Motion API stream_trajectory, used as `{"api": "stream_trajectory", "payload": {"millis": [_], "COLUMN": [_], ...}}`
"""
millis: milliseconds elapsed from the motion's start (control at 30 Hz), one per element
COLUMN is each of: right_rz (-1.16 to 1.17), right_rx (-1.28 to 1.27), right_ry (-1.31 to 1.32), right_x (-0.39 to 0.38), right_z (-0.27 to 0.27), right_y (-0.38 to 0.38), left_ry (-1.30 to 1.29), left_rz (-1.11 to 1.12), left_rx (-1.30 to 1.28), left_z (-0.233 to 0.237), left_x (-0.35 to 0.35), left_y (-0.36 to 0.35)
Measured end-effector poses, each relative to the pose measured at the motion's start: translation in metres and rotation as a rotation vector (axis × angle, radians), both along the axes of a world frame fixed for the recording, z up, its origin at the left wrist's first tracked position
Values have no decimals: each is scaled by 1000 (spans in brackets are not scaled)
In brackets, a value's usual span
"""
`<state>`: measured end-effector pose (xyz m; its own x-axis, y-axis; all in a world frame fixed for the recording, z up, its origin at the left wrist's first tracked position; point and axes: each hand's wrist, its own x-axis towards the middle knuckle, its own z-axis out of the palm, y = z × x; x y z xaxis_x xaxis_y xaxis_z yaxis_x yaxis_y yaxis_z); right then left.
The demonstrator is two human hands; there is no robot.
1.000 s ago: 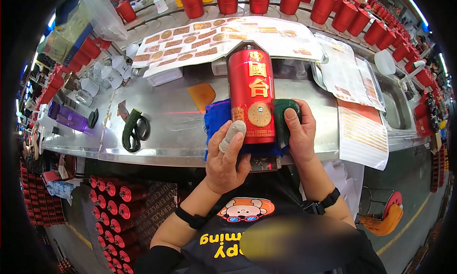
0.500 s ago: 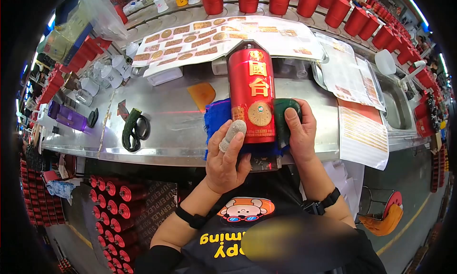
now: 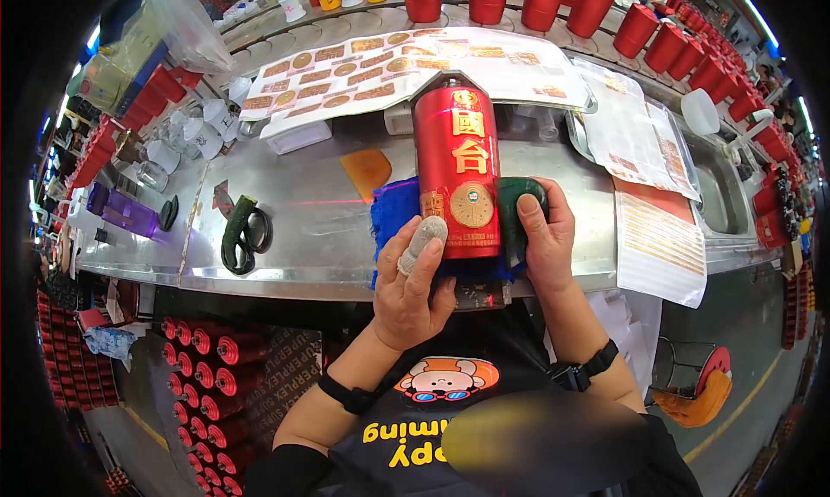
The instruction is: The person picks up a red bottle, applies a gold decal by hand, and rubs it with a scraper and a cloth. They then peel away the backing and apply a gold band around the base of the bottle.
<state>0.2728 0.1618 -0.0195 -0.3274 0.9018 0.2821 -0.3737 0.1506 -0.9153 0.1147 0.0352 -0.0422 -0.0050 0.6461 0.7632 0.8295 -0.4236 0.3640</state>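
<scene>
A red bottle (image 3: 456, 168) with gold characters and a round gold emblem lies on a blue cloth (image 3: 395, 216), its neck toward a metal holder at the far end. My left hand (image 3: 415, 281), one finger wrapped in a grey cover, rests its fingertips against the bottle's lower left edge; its fingers are bent around that edge. My right hand (image 3: 546, 229) grips a dark green tool (image 3: 513, 216), thumb on top, pressed beside the bottle's lower right side. An orange-yellow scraper (image 3: 367, 170) lies on the metal table left of the bottle.
Sheets of gold labels (image 3: 346, 72) lie behind the bottle, with more labels (image 3: 661, 246) at the right. Red bottles (image 3: 545, 4) stand on the conveyor beyond. A green-handled tool (image 3: 235, 233) and a purple bottle (image 3: 130, 212) are at the left, a sink (image 3: 722, 194) at the right.
The red bottles on the conveyor have shifted to the right, and another yellow cup has come into view there. My hands and the bottle between them look almost the same.
</scene>
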Motion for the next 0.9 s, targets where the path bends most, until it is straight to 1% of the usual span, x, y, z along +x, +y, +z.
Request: {"api": "stream_trajectory", "payload": {"millis": [433,533,900], "right_rz": [-4,0,-2], "right_rx": [15,18,10], "right_ry": [-15,-10,1], "right_x": [1,0,0], "right_z": [-1,-1,-3], "right_y": [1,1,2], "left_ry": [-8,-68,-64], "left_rz": [-8,11,12], "left_rx": [1,35,35], "left_z": [0,1,1], "left_x": [0,3,3], "left_y": [0,1,2]}}
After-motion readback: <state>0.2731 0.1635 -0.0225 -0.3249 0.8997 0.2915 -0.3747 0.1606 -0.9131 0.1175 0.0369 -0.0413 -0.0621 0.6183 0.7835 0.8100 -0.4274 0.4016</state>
